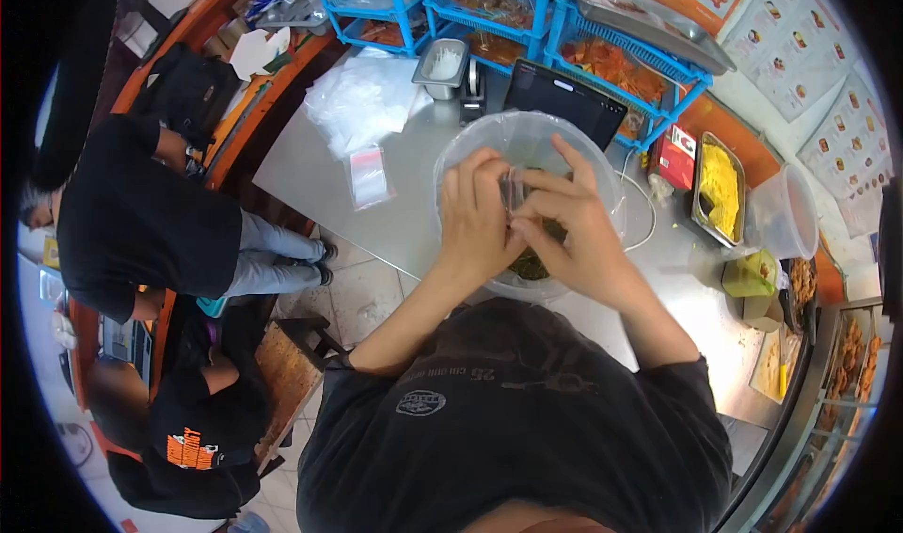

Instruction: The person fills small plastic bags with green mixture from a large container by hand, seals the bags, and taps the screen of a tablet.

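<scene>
Both of my hands are together above a large clear round tub point(451, 161) that has dark green leafy stuff point(530, 267) at its bottom. Between the fingers is a small clear plastic bag point(514, 192), pinched from both sides. My left hand point(477, 215) has its fingers closed on the bag's left side. On the right side, my right hand point(576, 227) pinches it with thumb and fingers, the index finger raised. The bag's contents are too small to make out. Left of the tub, a flat zip bag point(370, 177) lies on the metal table point(414, 241), below a pile of clear bags point(362, 100).
Behind the tub are a metal container point(442, 67), a tablet point(564, 103) and blue racks point(621, 81). At right stand a yellow-filled tray point(719, 190), a red box point(673, 157) and a clear bucket point(788, 211). Two people point(141, 218) are at the left.
</scene>
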`<state>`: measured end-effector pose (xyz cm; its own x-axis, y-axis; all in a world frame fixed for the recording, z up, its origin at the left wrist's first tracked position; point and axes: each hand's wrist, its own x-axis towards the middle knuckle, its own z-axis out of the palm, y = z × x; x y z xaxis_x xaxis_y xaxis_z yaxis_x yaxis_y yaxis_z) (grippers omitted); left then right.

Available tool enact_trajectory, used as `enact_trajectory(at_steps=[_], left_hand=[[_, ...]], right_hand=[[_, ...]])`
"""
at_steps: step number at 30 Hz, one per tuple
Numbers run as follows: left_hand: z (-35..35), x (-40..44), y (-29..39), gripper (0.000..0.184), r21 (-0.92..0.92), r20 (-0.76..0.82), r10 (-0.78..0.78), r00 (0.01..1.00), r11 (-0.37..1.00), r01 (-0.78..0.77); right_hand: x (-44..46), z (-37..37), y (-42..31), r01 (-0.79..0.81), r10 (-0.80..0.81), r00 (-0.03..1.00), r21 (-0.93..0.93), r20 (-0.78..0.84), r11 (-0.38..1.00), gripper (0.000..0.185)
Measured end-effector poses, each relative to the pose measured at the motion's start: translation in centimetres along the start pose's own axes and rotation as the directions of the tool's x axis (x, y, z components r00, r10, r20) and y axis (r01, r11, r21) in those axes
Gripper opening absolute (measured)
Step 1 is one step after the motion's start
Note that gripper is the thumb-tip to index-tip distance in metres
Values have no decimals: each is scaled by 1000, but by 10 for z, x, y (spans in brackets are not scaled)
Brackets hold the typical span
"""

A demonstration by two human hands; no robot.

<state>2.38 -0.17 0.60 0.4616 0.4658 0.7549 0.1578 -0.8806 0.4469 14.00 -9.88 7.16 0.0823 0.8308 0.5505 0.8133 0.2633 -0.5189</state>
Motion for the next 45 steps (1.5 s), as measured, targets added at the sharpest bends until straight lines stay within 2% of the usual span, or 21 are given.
enact_trajectory(at_steps=[1, 3, 4, 6, 7, 8, 10, 13, 16, 22, 25, 28, 31, 34, 37, 40, 43, 45], left_hand=[[0, -1, -6, 55, -15, 14, -2, 1000, 1000, 2], [2, 0, -17, 49, -171, 15, -147, 989, 974, 147], [3, 0, -23, 46, -247, 18, -216, 976, 945, 214], [4, -2, -32, 43, -546, 82, -389, 918, 753, 368], [4, -3, -36, 41, -667, 136, -462, 876, 612, 426], [3, -3, -38, 42, -701, 190, -506, 841, 530, 477], [2, -1, -38, 43, -671, 170, -493, 854, 577, 467], [2, -1, -39, 43, -652, 143, -482, 864, 611, 449], [2, -1, -38, 43, -633, 141, -475, 868, 632, 448], [2, -2, -39, 47, -635, 145, -455, 878, 638, 436], [1, -1, -37, 47, -643, 161, -454, 876, 625, 442], [3, -2, -39, 46, -646, 153, -444, 883, 631, 430], [3, -3, -41, 45, -643, 158, -445, 881, 631, 434], [2, -2, -37, 44, -668, 170, -457, 873, 598, 443], [3, -2, -38, 43, -672, 167, -456, 874, 596, 439], [5, -4, -42, 43, -649, 151, -438, 886, 633, 423], [3, -3, -38, 43, -655, 165, -458, 874, 611, 444], [3, -1, -38, 44, -662, 169, -463, 870, 601, 448]], right_hand=[[7, -6, 0, -18, 17, 1000, 19, 12, 1000, 7], [25, -18, 5, -182, 180, 983, 194, 28, 964, 8], [33, -18, 19, -174, 164, 981, 102, 98, 979, 10], [46, -11, 54, -132, 147, 960, -77, 239, 988, 14], [51, -1, 70, -203, 265, 836, -179, 480, 963, 18], [50, 13, 85, -239, 377, 638, -292, 671, 926, 22], [37, 47, 108, -57, 386, 407, -398, 828, 915, 27], [24, 82, 112, 109, 543, 135, -557, 829, 823, 29], [20, 108, 122, 253, 526, -24, -503, 850, 826, 27], [50, 93, 111, 221, 461, 211, -502, 862, 836, 16], [48, 98, 112, 245, 471, 187, -505, 862, 828, 22], [48, 101, 108, 75, 512, 318, -560, 798, 825, 23], [42, 116, 124, 174, 341, 497, -476, 798, 862, 21], [32, 130, 133, 222, 239, 527, -404, 815, 887, 18], [37, 129, 133, 219, 268, 330, -350, 905, 911, 18], [44, 126, 132, 386, 222, 183, -278, 958, 880, 21], [42, 126, 136, 171, 329, 326, -397, 886, 902, 19], [42, 130, 137, 315, 246, 216, -306, 945, 899, 16]])
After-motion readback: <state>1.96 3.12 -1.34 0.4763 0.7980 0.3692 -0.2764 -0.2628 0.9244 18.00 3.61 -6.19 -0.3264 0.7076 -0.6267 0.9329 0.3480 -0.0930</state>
